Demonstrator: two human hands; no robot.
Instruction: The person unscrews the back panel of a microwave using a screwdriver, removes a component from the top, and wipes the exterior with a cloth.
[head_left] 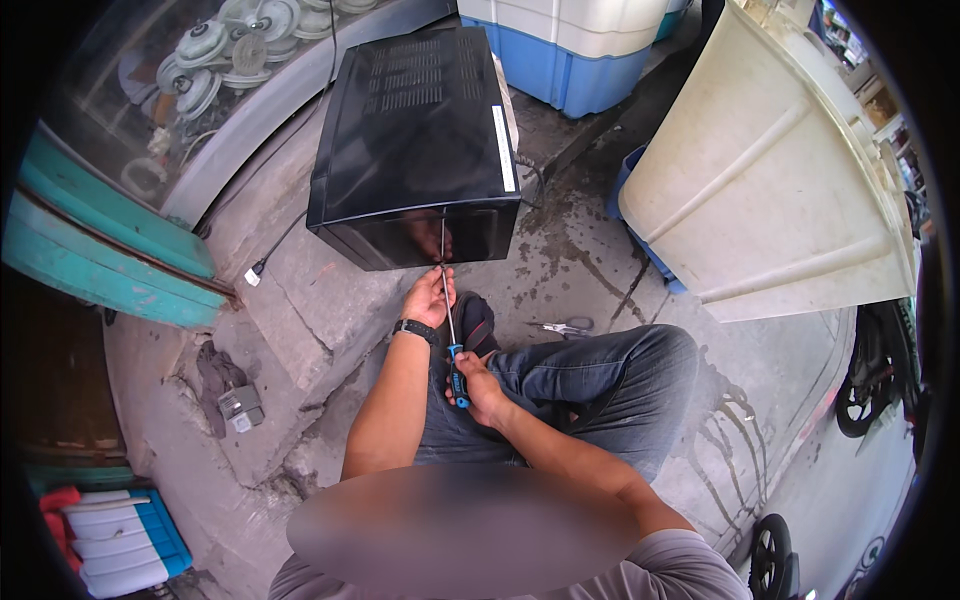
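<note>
Just below the black microwave oven (pixel 415 150), I see my left hand (pixel 428 297) raised to its near bottom edge, fingers curled around the thin metal shaft of a screwdriver (pixel 449 335) close to the tip. A dark wristwatch (pixel 415 329) sits on that wrist. Further below the oven, my right hand (pixel 482 388) is closed around the screwdriver's blue handle, and the shaft runs up from it to meet the oven's lower edge near the middle.

The oven rests on a raised concrete slab (pixel 310 300), its vented top turned toward me and its glossy near face mirroring the hand. Its power cord (pixel 275 250) trails off the oven's left side and ends in a plug lying on the slab.

Below the oven, my knee in blue jeans (pixel 600 380) is bent over wet concrete floor. A small pair of pliers (pixel 562 327) lies on the floor just below and right of the oven. Right of the oven stands a large cream plastic tub (pixel 770 180), tipped on its side. Behind the oven is a white and blue appliance (pixel 565 50). Left of the oven runs a teal painted ledge (pixel 100 250).
</note>
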